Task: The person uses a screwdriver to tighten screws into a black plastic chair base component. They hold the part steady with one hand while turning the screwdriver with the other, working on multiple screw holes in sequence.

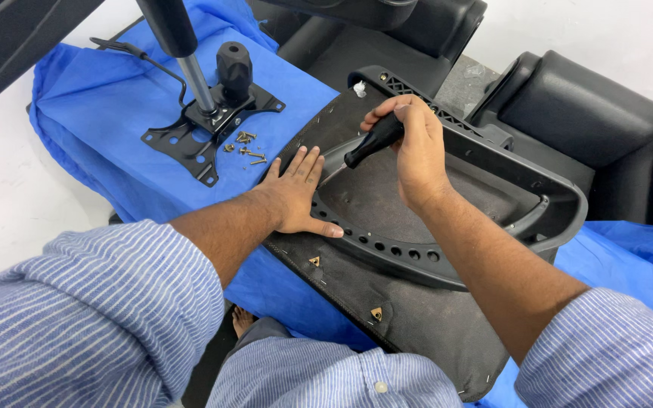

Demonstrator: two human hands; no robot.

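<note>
**Screwdriver on the plastic frame, seat pan held flat**

Right hand (416, 151): grip clamped around the black handle of a screwdriver (368, 143), blade angled down onto the black plastic frame (447, 266). Left hand (296, 193): grip apart, fingers spread, pressed flat on the frame's near edge, just left of the blade tip. Under the frame, a dark seat pan (417, 325) on blue cloth (115, 128). Left of the frame, loose screws (245, 146); beyond them, a black metal mounting plate (202, 125) with a gas cylinder (183, 53).
</note>
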